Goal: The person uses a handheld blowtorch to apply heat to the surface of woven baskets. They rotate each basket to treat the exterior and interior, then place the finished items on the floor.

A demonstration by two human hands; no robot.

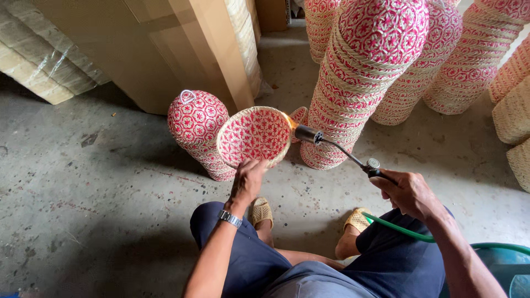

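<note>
My left hand [248, 181] grips the lower rim of a round woven basket [254, 136] with a red and cream star pattern, tilted so its inside faces me. My right hand [407, 193] holds the handle of a metal gas torch [331, 144]. The torch nozzle sits at the basket's right rim, where a small orange flame [289, 121] licks the edge. A green hose [403, 229] runs from the torch back past my right knee. A metal watch is on my left wrist.
A short stack of matching baskets [197, 127] stands left of the held one. Tall stacks [359, 77] rise behind and to the right. Cream woven baskets [513, 118] sit at the far right. Cardboard boxes [149, 49] lean at the back left. The floor is bare concrete.
</note>
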